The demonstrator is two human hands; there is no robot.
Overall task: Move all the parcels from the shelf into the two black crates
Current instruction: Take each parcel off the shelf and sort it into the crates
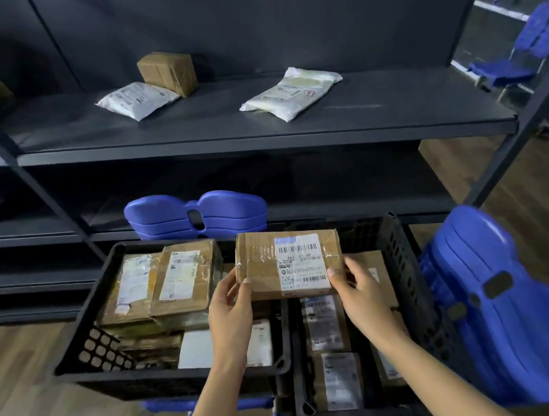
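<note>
Clamping the taped cardboard parcel [262, 264] by its two short ends, the fingers [242, 293] of the left hand [230, 310] and right hand [358, 292] are holding it level over the adjoining rims of the two black crates [84, 318]; it is looking stiff, probably light, slick where taped.

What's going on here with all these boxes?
A person is moving parcels off the shelf. The left hand and the right hand grip a brown labelled parcel just above the crates. The left crate and the right crate already hold many parcels. Three remain on the shelf: a small brown box, a white bag beside it and a second white bag.
</note>
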